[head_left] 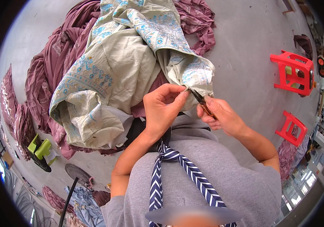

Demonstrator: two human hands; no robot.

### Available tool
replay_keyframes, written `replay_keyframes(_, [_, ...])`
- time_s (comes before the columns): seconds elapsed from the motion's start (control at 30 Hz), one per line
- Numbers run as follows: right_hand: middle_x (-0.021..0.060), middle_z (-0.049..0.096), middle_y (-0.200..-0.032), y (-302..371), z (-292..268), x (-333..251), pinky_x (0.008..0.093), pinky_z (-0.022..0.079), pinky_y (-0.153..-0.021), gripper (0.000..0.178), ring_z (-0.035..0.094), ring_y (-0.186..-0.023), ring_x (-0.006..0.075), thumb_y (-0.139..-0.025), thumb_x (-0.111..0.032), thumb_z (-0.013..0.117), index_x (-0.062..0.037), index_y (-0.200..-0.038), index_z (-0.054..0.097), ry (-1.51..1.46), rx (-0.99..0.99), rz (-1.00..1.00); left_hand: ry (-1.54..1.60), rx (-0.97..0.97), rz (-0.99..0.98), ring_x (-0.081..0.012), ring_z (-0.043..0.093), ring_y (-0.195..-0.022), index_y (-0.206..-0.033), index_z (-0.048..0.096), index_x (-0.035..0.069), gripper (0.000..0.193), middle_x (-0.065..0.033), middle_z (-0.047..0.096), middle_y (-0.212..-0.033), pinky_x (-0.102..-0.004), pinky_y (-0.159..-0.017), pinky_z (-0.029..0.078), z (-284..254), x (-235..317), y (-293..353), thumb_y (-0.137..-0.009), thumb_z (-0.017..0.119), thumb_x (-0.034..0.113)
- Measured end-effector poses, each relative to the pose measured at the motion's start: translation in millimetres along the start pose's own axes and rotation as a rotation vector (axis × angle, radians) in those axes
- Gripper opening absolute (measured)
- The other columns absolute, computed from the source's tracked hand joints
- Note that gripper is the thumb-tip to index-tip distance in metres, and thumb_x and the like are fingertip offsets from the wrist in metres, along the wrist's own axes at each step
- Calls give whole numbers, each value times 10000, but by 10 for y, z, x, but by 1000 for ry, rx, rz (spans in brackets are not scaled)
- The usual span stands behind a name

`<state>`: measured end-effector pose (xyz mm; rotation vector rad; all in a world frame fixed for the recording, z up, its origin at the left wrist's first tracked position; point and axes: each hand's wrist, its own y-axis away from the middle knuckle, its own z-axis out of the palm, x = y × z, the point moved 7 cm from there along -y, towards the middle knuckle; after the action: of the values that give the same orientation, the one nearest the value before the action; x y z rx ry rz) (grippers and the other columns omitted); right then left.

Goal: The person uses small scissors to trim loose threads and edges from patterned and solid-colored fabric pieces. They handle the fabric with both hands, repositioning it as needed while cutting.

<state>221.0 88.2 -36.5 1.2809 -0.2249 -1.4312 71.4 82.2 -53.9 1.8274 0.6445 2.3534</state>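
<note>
A pale green cloth (128, 56) with blue flower patterns lies across my lap and spreads away from me. With thumb and forefinger, my left hand (165, 106) pinches the edge of this cloth. My right hand (222, 115) is closed around small dark thread snips (201, 101). The tips of the snips meet the cloth edge right beside my left fingertips. Whether the blades are touching a thread is too small to tell.
Mauve cloth (52, 72) lies heaped on the grey floor beneath and left of the green cloth. Two red plastic stools (294, 85) stand to the right. A lime green stool (39, 147) is at the left. More fabric piles (86, 206) lie at the lower left.
</note>
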Motion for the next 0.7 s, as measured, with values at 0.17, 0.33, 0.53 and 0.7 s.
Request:
replay_keyframes(0.17, [-70, 331, -602, -8, 6, -15, 179, 192, -405, 466, 220, -474, 16, -973, -462, 328, -47, -860, 506, -1, 1, -13, -3, 7, 3, -34, 569, -637, -865, 650, -37, 104, -11, 642, -714, -180, -562, 458, 0, -2, 3, -808, 669, 47])
replay_keyframes(0.33, [-70, 333, -602, -20, 1, -23, 178, 192, -404, 471, 221, -474, 16, -972, -466, 330, -45, -859, 507, -6, -2, -22, -34, 13, 56, -38, 578, -633, -859, 650, -37, 102, -18, 646, -711, -184, -563, 464, 0, -3, 10, -798, 672, 41])
replay_keyframes(0.53, [-71, 331, -602, -22, 1, -21, 183, 192, -405, 472, 214, -475, 17, -971, -467, 333, -45, -855, 509, 12, 5, -26, -34, 28, 97, -52, 593, -629, -862, 649, -34, 103, -30, 650, -712, -192, -567, 471, -12, -7, 8, -792, 672, 37])
replay_keyframes(0.7, [-72, 325, -599, -18, -4, -20, 187, 189, -407, 468, 206, -476, 20, -972, -464, 331, -47, -853, 508, 33, 9, -31, -62, 19, 102, -56, 597, -633, -866, 647, -37, 104, -32, 650, -713, -194, -573, 474, -7, 7, 3, -793, 669, 34])
